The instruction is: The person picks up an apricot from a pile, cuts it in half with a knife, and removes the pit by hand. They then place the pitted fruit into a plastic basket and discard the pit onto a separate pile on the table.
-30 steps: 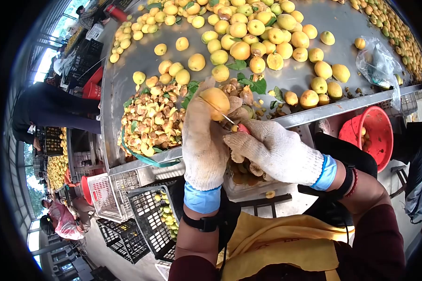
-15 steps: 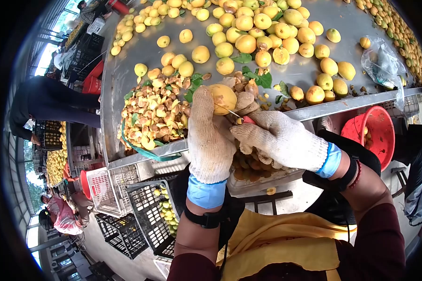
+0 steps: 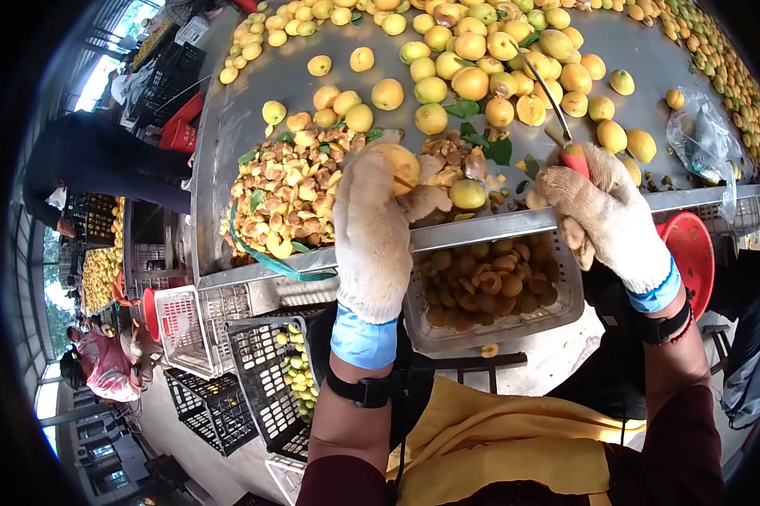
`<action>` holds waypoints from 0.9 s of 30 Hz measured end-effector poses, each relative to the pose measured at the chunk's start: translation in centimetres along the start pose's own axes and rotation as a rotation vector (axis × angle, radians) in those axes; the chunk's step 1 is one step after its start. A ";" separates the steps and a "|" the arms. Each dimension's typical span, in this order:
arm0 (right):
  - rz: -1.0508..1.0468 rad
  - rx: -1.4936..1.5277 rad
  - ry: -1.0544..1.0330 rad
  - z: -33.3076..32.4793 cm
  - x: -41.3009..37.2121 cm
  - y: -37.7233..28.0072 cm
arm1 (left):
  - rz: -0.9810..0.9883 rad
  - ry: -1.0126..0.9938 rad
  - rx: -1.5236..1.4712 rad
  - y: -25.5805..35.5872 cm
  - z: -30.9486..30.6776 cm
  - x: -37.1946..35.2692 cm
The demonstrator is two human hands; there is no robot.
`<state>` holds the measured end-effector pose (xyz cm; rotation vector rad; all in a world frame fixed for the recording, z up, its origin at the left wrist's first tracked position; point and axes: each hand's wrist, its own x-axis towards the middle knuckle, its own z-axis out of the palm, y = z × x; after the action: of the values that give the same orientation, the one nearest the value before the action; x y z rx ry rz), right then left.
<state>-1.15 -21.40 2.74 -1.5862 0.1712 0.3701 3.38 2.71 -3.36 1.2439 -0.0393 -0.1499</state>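
Observation:
My left hand point(image 3: 375, 228), in a knitted glove, is closed around a yellow fruit point(image 3: 399, 165) over the table's front edge. To the right, my gloved right hand point(image 3: 597, 202) grips the red handle of a knife point(image 3: 574, 157), whose thin curved metal blade points up and away over the table. The two hands are apart. Between them, a greenish-yellow fruit point(image 3: 468, 194) sits near scraps and leaves on the metal table point(image 3: 515, 224). Left of my left hand lies a heap of peelings and cut pieces point(image 3: 287, 185).
Below the table edge stands a clear bin point(image 3: 496, 327) of brownish fruit pieces. Many whole fruits point(image 3: 470, 83) cover the far table. A plastic bag point(image 3: 702, 135) and red bucket point(image 3: 690, 253) are at the right. Black crates point(image 3: 270, 379) stand lower left; people work at the left.
My right hand has moved right, away from the fruit, with the knife now raised. My left hand still holds the fruit. The bin below has come into fuller view.

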 end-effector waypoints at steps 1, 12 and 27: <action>-0.060 -0.083 0.075 0.4 0.3 0.6 | 0.056 -0.102 0.110 -0.2 1.4 -0.8; -0.446 -0.057 -0.165 1.9 2.3 4.6 | 0.075 -0.277 0.811 -1.6 1.6 -3.1; -0.008 0.085 -0.130 0.0 1.3 3.7 | -0.282 -0.267 0.463 1.3 1.7 -5.3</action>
<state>-1.19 -21.46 -1.20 -1.4733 0.0798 0.4526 -1.92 2.22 -1.31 1.6812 -0.1357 -0.5764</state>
